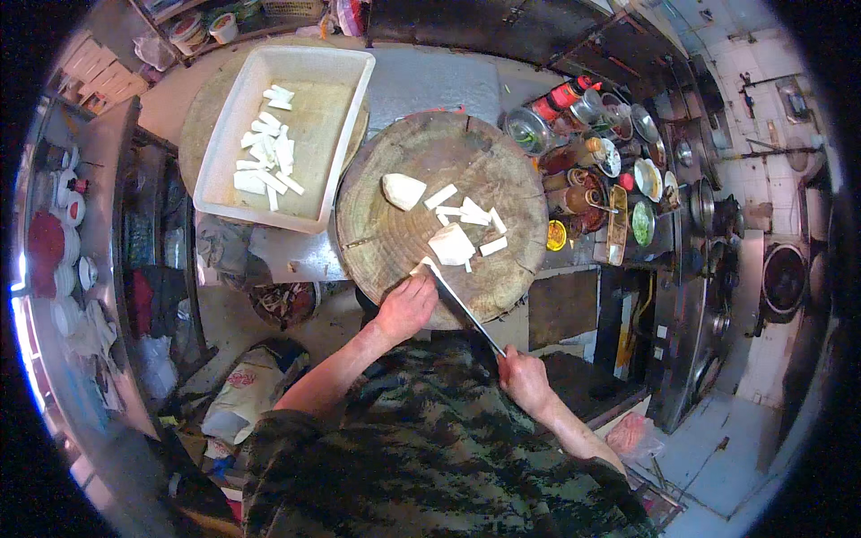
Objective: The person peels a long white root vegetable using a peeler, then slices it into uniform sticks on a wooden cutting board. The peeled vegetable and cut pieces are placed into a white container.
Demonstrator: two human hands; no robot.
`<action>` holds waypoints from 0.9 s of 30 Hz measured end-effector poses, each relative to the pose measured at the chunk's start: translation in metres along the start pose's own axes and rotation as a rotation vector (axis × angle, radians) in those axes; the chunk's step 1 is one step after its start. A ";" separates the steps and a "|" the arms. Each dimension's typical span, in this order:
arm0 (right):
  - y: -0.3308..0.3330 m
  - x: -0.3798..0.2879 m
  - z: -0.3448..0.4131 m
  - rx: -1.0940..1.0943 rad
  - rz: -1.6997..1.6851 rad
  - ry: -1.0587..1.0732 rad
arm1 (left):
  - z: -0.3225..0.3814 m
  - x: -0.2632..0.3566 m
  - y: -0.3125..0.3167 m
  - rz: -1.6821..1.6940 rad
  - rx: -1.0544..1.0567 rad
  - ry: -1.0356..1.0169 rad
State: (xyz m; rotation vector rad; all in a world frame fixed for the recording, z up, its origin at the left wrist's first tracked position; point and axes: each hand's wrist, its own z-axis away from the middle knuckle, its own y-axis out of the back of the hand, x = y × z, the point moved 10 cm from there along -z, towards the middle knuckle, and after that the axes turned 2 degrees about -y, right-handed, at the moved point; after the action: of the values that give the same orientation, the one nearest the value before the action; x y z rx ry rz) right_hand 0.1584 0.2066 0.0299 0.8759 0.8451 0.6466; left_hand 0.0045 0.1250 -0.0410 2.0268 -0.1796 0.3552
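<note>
My right hand (528, 382) grips the handle of a knife (467, 313), whose blade slants across the near edge of a round wooden chopping block (377, 249). My left hand (408, 304) is beside the blade tip, its fingers on a small white piece (424, 266) of what looks like a peeled root vegetable. Just beyond lies a large white chunk (451, 245), with several cut sticks (474, 212) to its right and behind it. A second chunk (403, 191) rests farther left on the block. More white sticks (266, 151) lie in a white plastic tray (329, 195) at the left.
The tray sits partly over another round board (192, 144). Jars, a red-capped bottle (562, 97), bowls (648, 180) and a yellow-rimmed container (556, 235) crowd the counter right of the block. Below the left counter is a container of dark scraps (286, 302), near a sack (245, 393) on the floor.
</note>
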 end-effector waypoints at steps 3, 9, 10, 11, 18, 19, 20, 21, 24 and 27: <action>-0.014 0.015 0.005 -0.100 -0.023 -0.095 | 0.001 0.001 0.003 -0.011 0.013 -0.011; 0.002 0.015 -0.007 0.010 -0.151 -0.104 | 0.002 0.003 0.009 -0.024 0.026 -0.020; 0.007 0.008 -0.009 0.045 -0.131 -0.061 | 0.001 0.001 0.010 0.024 0.036 -0.002; 0.007 0.007 -0.011 0.026 -0.099 -0.071 | 0.001 0.002 0.013 0.010 0.059 -0.015; -0.002 0.000 0.001 -0.136 0.003 -0.077 | 0.004 0.002 0.014 0.035 0.082 -0.006; 0.000 -0.006 0.000 -0.083 -0.016 -0.004 | 0.004 0.001 0.016 0.022 0.105 -0.014; -0.005 -0.008 -0.005 -0.071 -0.014 0.014 | 0.005 0.001 0.015 0.019 0.102 -0.012; -0.010 -0.008 -0.009 -0.067 -0.005 0.022 | 0.005 0.002 0.016 0.017 0.125 -0.022; -0.020 -0.002 -0.008 -0.046 -0.018 -0.003 | 0.006 0.001 0.013 0.013 0.094 -0.031; -0.016 0.018 0.015 -0.078 -0.030 -0.064 | 0.003 0.001 0.021 0.021 0.140 -0.038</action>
State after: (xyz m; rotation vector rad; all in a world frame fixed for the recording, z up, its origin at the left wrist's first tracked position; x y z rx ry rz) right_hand 0.1825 0.2065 0.0153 0.8074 0.7692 0.6180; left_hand 0.0001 0.1125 -0.0248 2.1721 -0.2050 0.3512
